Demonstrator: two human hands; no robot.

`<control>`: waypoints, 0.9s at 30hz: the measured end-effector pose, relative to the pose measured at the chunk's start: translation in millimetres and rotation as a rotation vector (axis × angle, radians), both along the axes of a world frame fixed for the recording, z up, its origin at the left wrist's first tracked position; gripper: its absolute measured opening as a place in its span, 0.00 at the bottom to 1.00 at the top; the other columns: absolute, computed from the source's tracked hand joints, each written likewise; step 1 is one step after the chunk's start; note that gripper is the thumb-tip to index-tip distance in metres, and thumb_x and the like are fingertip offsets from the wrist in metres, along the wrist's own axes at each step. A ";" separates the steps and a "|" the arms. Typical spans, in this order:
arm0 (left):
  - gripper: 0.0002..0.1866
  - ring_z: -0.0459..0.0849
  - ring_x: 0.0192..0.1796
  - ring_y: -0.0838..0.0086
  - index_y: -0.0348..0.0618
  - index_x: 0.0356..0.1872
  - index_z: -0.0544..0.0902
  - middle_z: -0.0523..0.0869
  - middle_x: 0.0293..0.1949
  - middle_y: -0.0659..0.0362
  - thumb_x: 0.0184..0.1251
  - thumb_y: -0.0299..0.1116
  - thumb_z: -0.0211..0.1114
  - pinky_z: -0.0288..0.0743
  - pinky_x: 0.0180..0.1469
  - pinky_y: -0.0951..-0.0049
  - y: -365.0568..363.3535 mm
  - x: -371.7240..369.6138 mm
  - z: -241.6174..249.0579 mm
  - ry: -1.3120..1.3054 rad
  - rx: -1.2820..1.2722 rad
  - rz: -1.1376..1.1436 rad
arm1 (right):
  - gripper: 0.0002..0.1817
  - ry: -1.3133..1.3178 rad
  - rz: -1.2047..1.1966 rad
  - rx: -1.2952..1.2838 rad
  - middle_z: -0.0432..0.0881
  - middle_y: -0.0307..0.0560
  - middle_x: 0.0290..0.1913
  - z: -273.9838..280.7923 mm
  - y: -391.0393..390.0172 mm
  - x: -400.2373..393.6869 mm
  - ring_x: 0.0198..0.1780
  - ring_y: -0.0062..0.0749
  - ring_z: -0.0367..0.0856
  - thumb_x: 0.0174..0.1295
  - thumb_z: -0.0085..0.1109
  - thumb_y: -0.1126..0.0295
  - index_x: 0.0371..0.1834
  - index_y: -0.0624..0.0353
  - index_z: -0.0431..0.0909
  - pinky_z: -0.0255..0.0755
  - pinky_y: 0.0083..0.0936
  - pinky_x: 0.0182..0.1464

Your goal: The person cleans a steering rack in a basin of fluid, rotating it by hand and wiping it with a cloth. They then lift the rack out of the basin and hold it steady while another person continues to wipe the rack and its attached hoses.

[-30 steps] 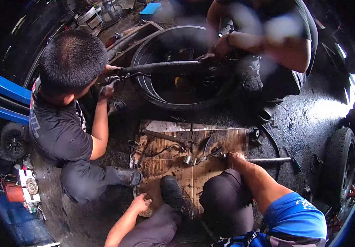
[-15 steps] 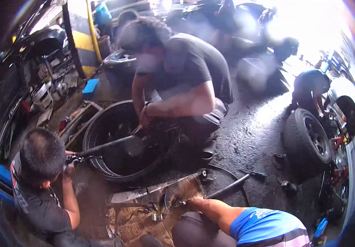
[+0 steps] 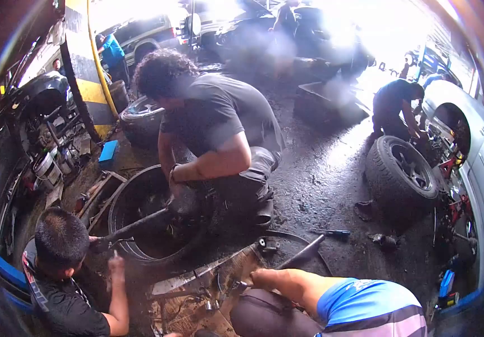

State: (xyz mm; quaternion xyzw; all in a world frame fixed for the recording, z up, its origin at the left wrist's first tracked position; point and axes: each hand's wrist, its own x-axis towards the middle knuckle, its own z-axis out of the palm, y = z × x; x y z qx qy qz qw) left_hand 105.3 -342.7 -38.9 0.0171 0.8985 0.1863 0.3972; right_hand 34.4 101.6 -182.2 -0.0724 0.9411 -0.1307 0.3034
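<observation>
"Where's the metal pipe [image 3: 305, 252]?"

"At the right hand [image 3: 260, 276], its bare length slanting away beyond the fingers. Their undersides are hidden, so I can't tell how tightly they close."

"How would it handle?"

"Stiff and fairly heavy, I'd judge, perhaps slick with grease. Mid-length, just past those fingers, looks the balanced place to grip."

"What's around it?"

"Metal sockets [image 3: 212, 305] on the cardboard [image 3: 244, 260], across the fingers from the pipe. A blue-handled tool [image 3: 340, 232] lies past its far end."

"The left hand [image 3: 173, 335]?"

"A sliver at the bottom edge; can't tell its fingers' state."
</observation>
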 end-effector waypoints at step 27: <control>0.29 0.83 0.38 0.60 0.37 0.57 0.74 0.82 0.37 0.51 0.58 0.44 0.68 0.79 0.41 0.64 142.9 27.4 261.3 0.695 0.170 -0.400 | 0.30 0.117 0.210 -0.927 0.82 0.60 0.48 213.1 -231.4 -55.6 0.51 0.45 0.81 0.58 0.66 0.54 0.53 0.68 0.73 0.74 0.35 0.54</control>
